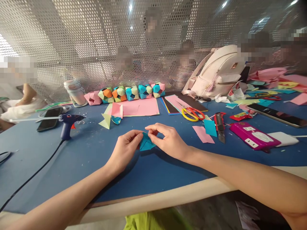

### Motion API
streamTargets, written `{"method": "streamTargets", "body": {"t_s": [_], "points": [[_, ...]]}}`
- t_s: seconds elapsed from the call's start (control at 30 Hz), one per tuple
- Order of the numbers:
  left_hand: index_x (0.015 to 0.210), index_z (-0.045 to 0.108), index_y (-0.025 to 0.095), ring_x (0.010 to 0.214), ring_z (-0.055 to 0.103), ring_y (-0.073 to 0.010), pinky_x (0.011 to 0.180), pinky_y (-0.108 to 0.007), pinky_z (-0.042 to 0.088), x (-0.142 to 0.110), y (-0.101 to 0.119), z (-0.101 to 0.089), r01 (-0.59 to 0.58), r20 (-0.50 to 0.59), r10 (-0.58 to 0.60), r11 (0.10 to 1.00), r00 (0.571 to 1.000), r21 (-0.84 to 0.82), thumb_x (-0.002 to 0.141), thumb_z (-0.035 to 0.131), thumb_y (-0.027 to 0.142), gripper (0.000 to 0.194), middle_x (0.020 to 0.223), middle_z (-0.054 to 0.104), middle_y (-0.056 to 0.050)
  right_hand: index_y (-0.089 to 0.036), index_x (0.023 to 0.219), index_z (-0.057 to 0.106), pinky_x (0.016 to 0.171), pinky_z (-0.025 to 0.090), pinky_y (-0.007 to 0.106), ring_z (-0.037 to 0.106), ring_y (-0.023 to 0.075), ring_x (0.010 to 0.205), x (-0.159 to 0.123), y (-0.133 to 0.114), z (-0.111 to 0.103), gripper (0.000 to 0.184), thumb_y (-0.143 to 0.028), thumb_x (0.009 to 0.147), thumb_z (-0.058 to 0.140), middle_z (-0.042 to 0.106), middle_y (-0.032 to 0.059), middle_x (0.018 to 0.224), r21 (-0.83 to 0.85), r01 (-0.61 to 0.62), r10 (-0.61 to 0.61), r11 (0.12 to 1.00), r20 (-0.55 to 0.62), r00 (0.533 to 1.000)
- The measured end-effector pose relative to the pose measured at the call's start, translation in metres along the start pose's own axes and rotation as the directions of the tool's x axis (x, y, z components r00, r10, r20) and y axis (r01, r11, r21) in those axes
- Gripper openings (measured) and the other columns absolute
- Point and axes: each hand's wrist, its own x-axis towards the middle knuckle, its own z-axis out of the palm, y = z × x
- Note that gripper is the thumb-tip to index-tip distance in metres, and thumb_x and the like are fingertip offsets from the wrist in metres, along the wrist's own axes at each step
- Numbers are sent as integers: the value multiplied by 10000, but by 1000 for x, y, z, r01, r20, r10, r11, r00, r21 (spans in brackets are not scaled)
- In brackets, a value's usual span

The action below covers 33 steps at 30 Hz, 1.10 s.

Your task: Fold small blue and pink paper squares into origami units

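Paper (146,144) sits between: left hand (125,148) pinches its left edge; right hand (171,142) adjoins its right, closure indeterminable from here.

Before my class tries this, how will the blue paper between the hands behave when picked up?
The blue paper will likely feel light, being a small, thin-looking piece. Its visible fold lines probably make it stiffer than a flat sheet. Squeezed hard, it could crumple; the left hand pinches it at one edge.
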Motion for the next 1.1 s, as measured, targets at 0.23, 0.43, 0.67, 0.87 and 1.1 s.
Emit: {"method": "streamTargets", "body": {"t_s": [0.23, 0.43, 0.67, 0.87, 1.1], "points": [[850, 688, 142, 563, 362, -84, 512, -204, 306, 2, -1, 2, 40, -5, -41, 996, 999, -84, 783, 618, 420, 294, 599, 477, 36, -162, 886, 657, 620, 485, 209, 600, 111, 713, 1, -3, -1, 124, -147, 839, 543, 639, 31, 795, 45, -52, 51, 998, 28, 998], [836, 687, 138, 552, 332, -79, 498, -205, 272, 5, -5, 2, 67, 1, -68, 984, 998, -166, 769, 637, 424, 298, 578, 423, 48, -138, 929, 652, 657, 490, 224, 593, 111, 718, -1, 1, -1, 163, -122, 865, 503, 639, 57, 819, -8, 144, -144, 989, 10, 989], [893, 696, 134, 561, 334, -80, 505, -209, 270, 4, -2, 2, 81, 9, -80, 984, 997, -161, 756, 645, 422, 323, 616, 480, 32, -161, 960, 638, 681, 499, 230, 600, 115, 749, -1, 3, -2, 177, -115, 865, 496, 641, 55, 851, -24, 154, -153, 988, 38, 987], [868, 704, 139, 559, 350, -82, 507, -207, 279, 3, 2, 2, 58, 3, -58, 991, 998, -121, 757, 641, 407, 297, 590, 480, 34, -157, 944, 641, 681, 495, 229, 596, 114, 746, 0, 3, -2, 186, -93, 858, 489, 637, 49, 835, -14, 162, -160, 987, 64, 985], [904, 706, 154, 571, 373, -88, 519, -209, 303, 4, -3, 0, 17, 2, -17, 999, 1000, -44, 781, 617, 415, 303, 620, 515, 26, -167, 935, 639, 676, 495, 226, 601, 112, 746, 0, 2, -2, 187, -94, 858, 485, 643, 41, 835, -15, 141, -139, 990, 65, 988]]}}
